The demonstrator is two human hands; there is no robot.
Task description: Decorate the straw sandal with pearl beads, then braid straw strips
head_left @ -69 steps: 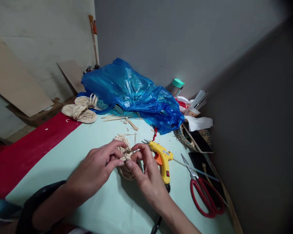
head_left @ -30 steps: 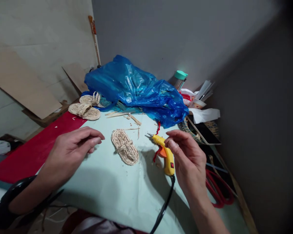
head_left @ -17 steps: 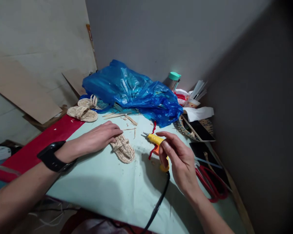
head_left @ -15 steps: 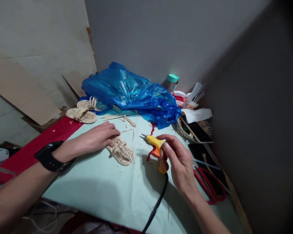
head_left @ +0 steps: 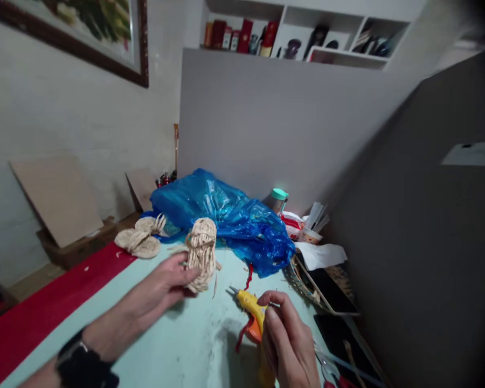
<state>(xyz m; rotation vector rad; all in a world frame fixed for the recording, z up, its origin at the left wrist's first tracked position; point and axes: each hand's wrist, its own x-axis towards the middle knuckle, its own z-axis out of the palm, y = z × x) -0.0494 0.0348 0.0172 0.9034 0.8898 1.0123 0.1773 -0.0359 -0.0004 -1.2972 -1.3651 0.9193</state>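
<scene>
Your left hand (head_left: 157,293): clamped on woven straw slipper (head_left: 202,258), raised over the counter (head_left: 198,339); best held lightly, by its edge. Yellow glue gun (head_left: 249,304): right of slipper. Your right hand (head_left: 289,342): curled, overlapping the gun; whether gripping it, cannot tell.

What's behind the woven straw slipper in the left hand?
The crumpled blue plastic bag and pale green tabletop show around the woven straw slipper; whatever lies directly behind it is covered.
</scene>
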